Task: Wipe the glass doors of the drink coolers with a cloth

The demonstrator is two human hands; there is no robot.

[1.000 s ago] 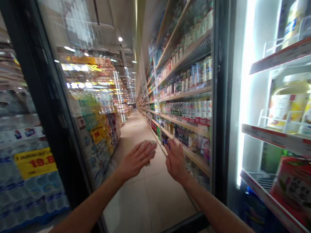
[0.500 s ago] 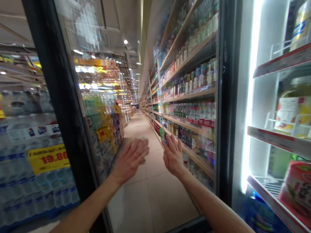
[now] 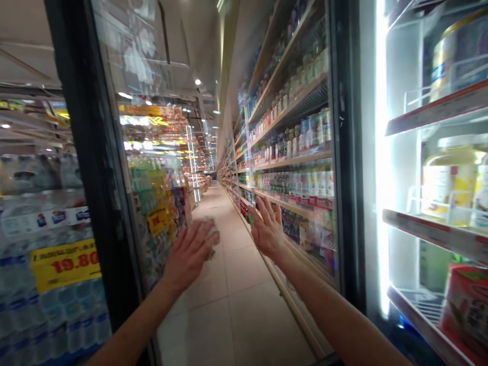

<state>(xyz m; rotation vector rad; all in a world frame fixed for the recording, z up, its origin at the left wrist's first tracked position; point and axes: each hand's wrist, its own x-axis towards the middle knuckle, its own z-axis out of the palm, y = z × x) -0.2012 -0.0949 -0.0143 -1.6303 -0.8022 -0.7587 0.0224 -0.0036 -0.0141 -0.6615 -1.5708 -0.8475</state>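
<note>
1. My left hand (image 3: 188, 256) lies flat, pinning what looks like a cloth (image 3: 211, 239) against the door (image 3: 345, 203) glass.
2. My right hand (image 3: 267, 229) is spread, empty, on the glass.
3. Uneven pressure could swing the door, and the cloth could slip.

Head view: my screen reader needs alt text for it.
The left hand presses a cloth flat on a cooler's open glass door; the right hand rests spread beside it. A shop aisle shows through the glass, lit shelves to the right.
</note>
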